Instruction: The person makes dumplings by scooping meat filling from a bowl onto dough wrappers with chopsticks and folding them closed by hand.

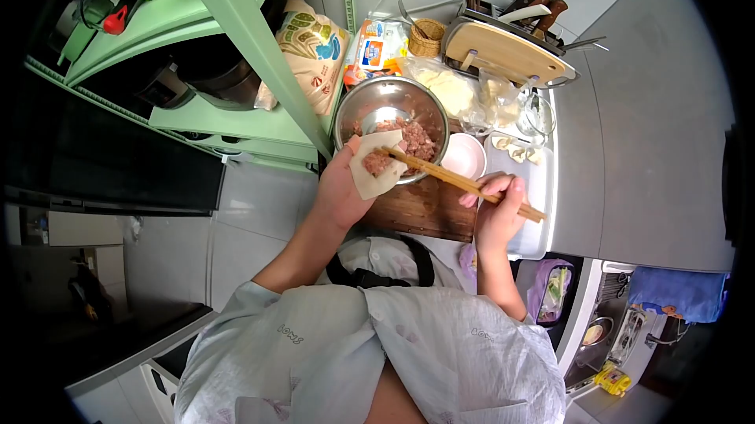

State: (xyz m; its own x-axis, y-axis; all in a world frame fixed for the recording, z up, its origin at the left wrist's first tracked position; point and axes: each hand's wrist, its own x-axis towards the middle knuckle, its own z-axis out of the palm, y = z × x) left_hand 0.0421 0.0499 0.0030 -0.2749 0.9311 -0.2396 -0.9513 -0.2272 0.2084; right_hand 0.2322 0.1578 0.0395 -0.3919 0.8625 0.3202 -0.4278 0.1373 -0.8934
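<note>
On my left hand lies a pale square dough wrapper, held near the rim of a steel bowl. A lump of minced meat rests on the wrapper. My right hand grips a pair of wooden chopsticks, their tips touching the meat on the wrapper. More minced meat fills part of the bowl. Right of the bowl stands a small pink-white bowl. Beyond it, several folded dumplings sit at the far end of a white tray.
A wooden board lies below the steel bowl. Behind are plastic bags of dough wrappers, a wicker basket, and a knife rack with a cutting board. A green shelf stands at left, with a large printed sack.
</note>
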